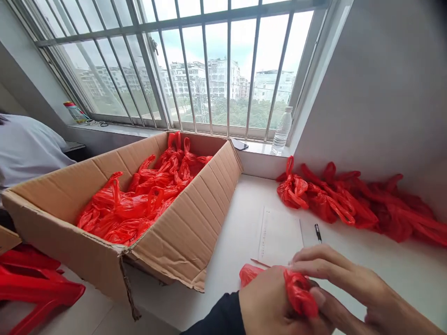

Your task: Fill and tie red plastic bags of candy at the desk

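At the bottom edge, the left hand [275, 302] and right hand [345, 284] meet over a small red bag [298, 291]. The left hand, in a dark sleeve, is closed around the bag's crumpled body; the right hand's fingers [314, 265] pinch its top, so both are clamped on the same bag, held just above the white table [237, 242].

Just beyond the hands lies a sheet of paper [279, 235], with a pen [318, 232] beside its right edge.

To the left stands an open cardboard box [188, 223] half filled with more red bags [139, 200] (knotted, loosely heaped). Red plastic stools [35, 284] show at the lower left.

Farther right, against the wall, a pile of bags [349, 200] lies on the table. On the sill behind are a water bottle [282, 130], a dark phone [240, 144] and, far left, a small bottle [75, 111], below the barred window [209, 65]. Another person's white sleeve [28, 149] enters at the left.
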Tool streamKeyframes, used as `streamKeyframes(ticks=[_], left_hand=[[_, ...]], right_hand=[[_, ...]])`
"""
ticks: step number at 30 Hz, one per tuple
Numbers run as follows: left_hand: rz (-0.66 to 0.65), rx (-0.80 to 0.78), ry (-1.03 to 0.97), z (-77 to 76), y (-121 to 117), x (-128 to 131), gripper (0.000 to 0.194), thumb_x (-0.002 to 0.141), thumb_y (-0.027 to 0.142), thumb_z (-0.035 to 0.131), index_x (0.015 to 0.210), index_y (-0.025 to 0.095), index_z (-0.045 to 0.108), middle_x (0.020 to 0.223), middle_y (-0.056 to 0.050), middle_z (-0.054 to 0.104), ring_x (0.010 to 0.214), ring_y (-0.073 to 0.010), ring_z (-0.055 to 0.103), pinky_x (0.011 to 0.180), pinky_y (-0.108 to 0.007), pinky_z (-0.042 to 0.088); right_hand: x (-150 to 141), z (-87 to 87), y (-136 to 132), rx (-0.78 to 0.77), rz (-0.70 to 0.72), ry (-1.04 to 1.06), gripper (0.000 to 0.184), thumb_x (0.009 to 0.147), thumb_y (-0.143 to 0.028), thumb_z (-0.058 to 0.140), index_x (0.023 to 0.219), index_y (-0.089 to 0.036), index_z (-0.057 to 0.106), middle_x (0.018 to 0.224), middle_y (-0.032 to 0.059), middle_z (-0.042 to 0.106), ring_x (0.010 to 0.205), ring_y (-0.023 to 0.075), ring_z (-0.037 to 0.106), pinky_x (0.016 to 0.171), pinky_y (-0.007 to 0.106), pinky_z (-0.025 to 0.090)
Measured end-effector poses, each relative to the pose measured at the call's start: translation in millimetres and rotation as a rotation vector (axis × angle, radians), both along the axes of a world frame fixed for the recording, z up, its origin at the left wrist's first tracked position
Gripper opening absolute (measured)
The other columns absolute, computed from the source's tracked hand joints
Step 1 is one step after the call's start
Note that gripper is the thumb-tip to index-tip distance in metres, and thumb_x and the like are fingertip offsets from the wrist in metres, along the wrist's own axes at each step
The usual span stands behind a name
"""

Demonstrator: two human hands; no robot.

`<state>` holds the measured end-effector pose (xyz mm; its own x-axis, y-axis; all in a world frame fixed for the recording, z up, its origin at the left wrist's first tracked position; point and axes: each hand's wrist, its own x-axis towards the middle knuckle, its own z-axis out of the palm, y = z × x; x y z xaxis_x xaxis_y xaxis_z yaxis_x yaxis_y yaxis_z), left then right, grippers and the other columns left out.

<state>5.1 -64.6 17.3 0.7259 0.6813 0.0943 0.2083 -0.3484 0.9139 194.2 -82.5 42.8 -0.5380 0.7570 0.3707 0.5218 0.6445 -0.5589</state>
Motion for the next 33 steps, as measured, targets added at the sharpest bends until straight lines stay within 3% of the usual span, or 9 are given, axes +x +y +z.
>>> streamKeyframes(ticks=[4, 7, 9, 16, 20, 24, 28, 31, 33], left_hand=[[-0.155, -0.092, -0.059, 9.1, 4.2, -4.1, 0.018, 0.080, 0.013, 0.053, 0.064, 0.019, 0.046, 0.064, 0.004, 0.047, 0.059, -0.0090, 0.046, 0.051, -0.018, 0.036], [-0.019, -0.268, -0.146, 9.9, 5.9, -7.3, 0.022, 0.097, 0.030, 0.046, 0.093, 0.021, 0.066, 0.078, 0.000, 0.056, 0.065, -0.0114, 0.051, 0.061, -0.021, 0.043], [0.048, -0.417, -0.225, 4.4, 9.0, -7.0, 0.033, 0.102, 0.043, 0.041, 0.110, 0.023, 0.066, 0.080, -0.001, 0.057, 0.063, -0.0119, 0.050, 0.064, -0.023, 0.044], [0.102, -0.679, -0.419, -15.9, 23.4, 4.0, 0.039, 0.101, 0.049, 0.044, 0.114, 0.020, 0.067, 0.090, -0.006, 0.066, 0.083, -0.0157, 0.060, 0.075, -0.024, 0.046], [0.145, -0.532, -0.283, -6.7, 21.1, 8.9, 0.034, 0.099, 0.046, 0.049, 0.097, 0.022, 0.073, 0.080, -0.002, 0.062, 0.072, -0.0145, 0.055, 0.070, -0.025, 0.046], [0.152, -0.513, -0.205, -2.8, 15.6, 9.9, 0.037, 0.098, 0.050, 0.048, 0.094, 0.023, 0.074, 0.064, 0.000, 0.060, 0.055, -0.0148, 0.051, 0.055, -0.025, 0.045], [0.215, -0.605, -0.230, -9.2, 16.9, 4.0, 0.040, 0.101, 0.048, 0.043, 0.106, 0.022, 0.072, 0.077, -0.003, 0.066, 0.065, -0.0143, 0.060, 0.061, -0.023, 0.047], [0.165, -0.597, -0.301, -8.5, 19.0, -1.7, 0.032, 0.100, 0.043, 0.050, 0.101, 0.020, 0.072, 0.093, -0.004, 0.066, 0.080, -0.0134, 0.061, 0.073, -0.023, 0.046], [0.094, -0.571, -0.293, -3.8, 17.5, -4.7, 0.021, 0.095, 0.036, 0.061, 0.094, 0.017, 0.070, 0.087, -0.003, 0.064, 0.075, -0.0113, 0.056, 0.071, -0.022, 0.044]], right_hand=[[12.2, -9.4, 1.8, -0.243, 0.005, 0.124, 0.010, 0.099, -0.031, 0.054, 0.094, -0.026, 0.061, 0.093, 0.0017, 0.064, 0.083, 0.0169, 0.066, 0.076, 0.025, 0.057], [21.0, -18.2, 0.3, -0.405, -0.106, 0.210, 0.014, 0.100, -0.038, 0.050, 0.095, -0.027, 0.057, 0.089, 0.0008, 0.060, 0.079, 0.0175, 0.062, 0.077, 0.028, 0.055], [26.3, -24.7, 1.1, -0.444, -0.154, 0.298, 0.016, 0.100, -0.040, 0.049, 0.094, -0.026, 0.055, 0.091, 0.0013, 0.058, 0.085, 0.0187, 0.061, 0.081, 0.030, 0.053], [33.9, -38.1, 1.4, -0.474, -0.135, 0.481, 0.011, 0.094, -0.033, 0.052, 0.087, -0.025, 0.053, 0.113, 0.0027, 0.055, 0.106, 0.0217, 0.057, 0.097, 0.035, 0.044], [26.7, -35.8, 3.6, -0.575, -0.152, 0.508, 0.021, 0.093, -0.043, 0.058, 0.086, -0.024, 0.050, 0.088, -0.0003, 0.054, 0.081, 0.0180, 0.054, 0.077, 0.030, 0.047], [22.3, -38.6, 3.1, -0.440, -0.199, 0.561, 0.016, 0.100, -0.036, 0.053, 0.088, -0.025, 0.057, 0.082, -0.0018, 0.052, 0.076, 0.0150, 0.053, 0.074, 0.026, 0.045], [22.1, -42.0, -7.6, -0.304, -0.146, 0.605, 0.012, 0.095, -0.034, 0.060, 0.086, -0.027, 0.057, 0.093, -0.0002, 0.055, 0.080, 0.0160, 0.058, 0.077, 0.027, 0.050], [21.3, -43.5, -13.6, -0.315, -0.079, 0.603, 0.029, 0.091, -0.049, 0.062, 0.076, -0.025, 0.057, 0.105, 0.0029, 0.058, 0.087, 0.0208, 0.064, 0.086, 0.034, 0.052], [20.1, -45.3, -12.9, -0.333, -0.072, 0.598, 0.036, 0.090, -0.063, 0.059, 0.086, -0.027, 0.064, 0.117, 0.0054, 0.058, 0.105, 0.0277, 0.062, 0.097, 0.041, 0.049]])
